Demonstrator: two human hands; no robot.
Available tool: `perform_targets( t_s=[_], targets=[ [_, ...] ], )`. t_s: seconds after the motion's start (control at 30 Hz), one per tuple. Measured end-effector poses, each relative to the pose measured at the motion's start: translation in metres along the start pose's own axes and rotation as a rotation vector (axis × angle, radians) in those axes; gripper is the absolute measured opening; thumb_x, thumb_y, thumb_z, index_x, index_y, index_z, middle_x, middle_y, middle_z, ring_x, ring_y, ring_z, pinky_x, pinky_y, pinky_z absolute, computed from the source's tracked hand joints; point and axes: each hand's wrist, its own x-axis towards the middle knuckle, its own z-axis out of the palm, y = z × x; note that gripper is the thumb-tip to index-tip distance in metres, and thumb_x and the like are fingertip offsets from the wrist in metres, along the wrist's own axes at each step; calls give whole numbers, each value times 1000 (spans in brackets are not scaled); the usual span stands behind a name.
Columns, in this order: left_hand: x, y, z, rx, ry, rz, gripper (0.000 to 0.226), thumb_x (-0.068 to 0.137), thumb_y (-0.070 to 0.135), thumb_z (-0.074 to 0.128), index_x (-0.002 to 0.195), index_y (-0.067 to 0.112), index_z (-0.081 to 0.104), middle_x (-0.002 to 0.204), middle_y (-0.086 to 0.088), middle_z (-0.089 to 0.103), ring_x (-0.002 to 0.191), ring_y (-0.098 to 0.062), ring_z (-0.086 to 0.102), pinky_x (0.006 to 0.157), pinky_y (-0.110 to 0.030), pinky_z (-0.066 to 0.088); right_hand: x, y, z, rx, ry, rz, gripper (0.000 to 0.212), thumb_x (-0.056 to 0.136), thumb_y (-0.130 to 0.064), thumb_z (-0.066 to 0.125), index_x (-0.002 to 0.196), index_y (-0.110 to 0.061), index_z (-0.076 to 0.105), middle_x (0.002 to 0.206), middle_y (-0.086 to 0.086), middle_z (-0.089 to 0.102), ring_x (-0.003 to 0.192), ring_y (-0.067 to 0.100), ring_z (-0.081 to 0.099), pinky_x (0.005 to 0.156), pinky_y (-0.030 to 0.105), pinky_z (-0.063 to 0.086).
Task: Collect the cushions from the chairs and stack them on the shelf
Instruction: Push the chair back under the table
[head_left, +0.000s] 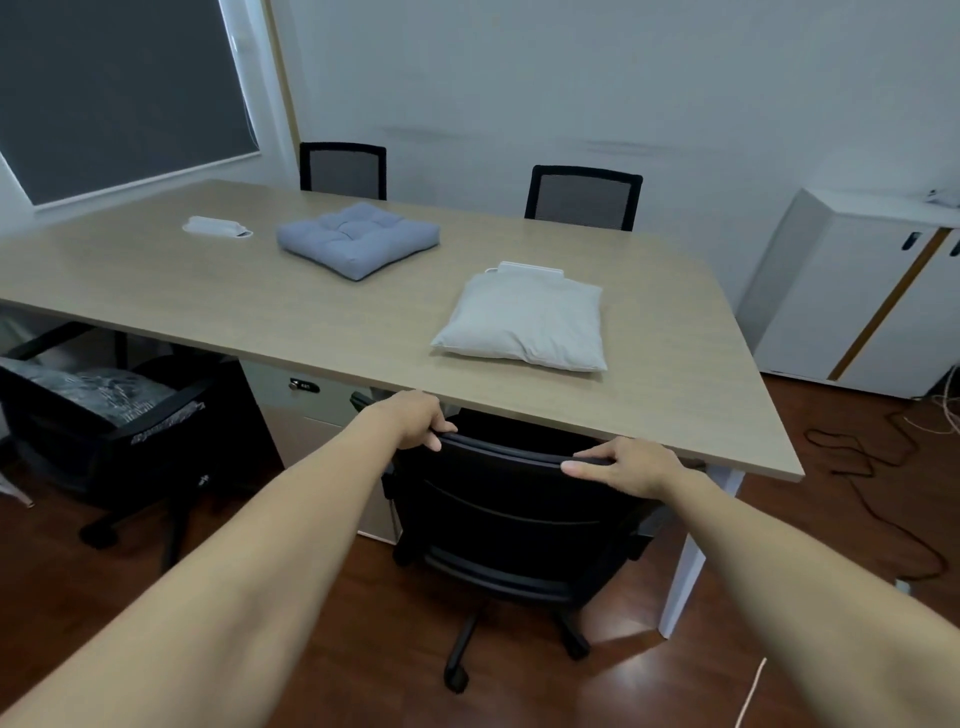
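Cushions sit apart from where my hands are: nearest to me I have both arms stretched out to a black office chair (514, 514) pushed in under the near edge of the desk (322, 322). My left hand (415, 418) has its grip curled over the left end of the chair's top rail, fingers wrapped down the far side and closed on the rail. My right hand (623, 465) lies on the right end of the same rail, its grip pressed onto it with the thumb along the near face and the fingers over the top. I cannot see the seat of this chair, as the backrest and desk hide it. Just beyond my hands, on the desk, lies a white pillow (524, 319), resting flat near the right side. Farther back, toward the middle, lies a blue tufted cushion (358, 239), well apart from the pillow. To its left sits a small white object (215, 227). At my left, a second black chair (104, 415) holds a dark patterned cushion (98, 389) on its seat. Two mesh-backed chairs (582, 197) stand at the far side of the desk against the wall, and a white cabinet (857, 291) stands to the right.
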Motion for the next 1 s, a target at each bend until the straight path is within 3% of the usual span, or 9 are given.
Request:
perform_targets(
  t_s=[0.27, 0.4, 0.63, 1.0],
  targets=[
    [43, 13, -7, 26, 44, 19, 49, 98, 21, 50, 146, 19, 40, 146, -13, 48, 136, -27, 42, 109, -29, 32, 25, 19, -13, -120, 51, 71, 70, 72, -87, 26, 126, -51, 51, 133, -8, 59, 126, 21, 49, 101, 42, 32],
    [64, 24, -9, 51, 102, 36, 51, 101, 34, 41, 149, 19, 34, 150, -12, 43, 139, -29, 38, 112, -32, 30, 42, 33, -21, -110, 115, 107, 65, 73, -86, 25, 120, -51, 55, 127, -5, 61, 123, 26, 46, 97, 45, 29],
    [99, 43, -23, 40, 100, 26, 43, 102, 30, 37, 142, 17, 46, 140, -13, 53, 130, -30, 47, 106, -33, 36, 70, 56, -36, -84, 105, 131, 66, 73, -86, 26, 120, -50, 55, 125, -5, 61, 124, 25, 44, 99, 44, 26],
    [116, 58, -44, 14, -23, 33, 42, 102, 27, 40, 142, 17, 47, 143, -13, 50, 134, -29, 43, 108, -30, 32, 81, 70, -52, -37, 94, 157, 66, 73, -85, 33, 119, -46, 59, 124, -9, 63, 124, 20, 48, 99, 40, 28]
  ],
)
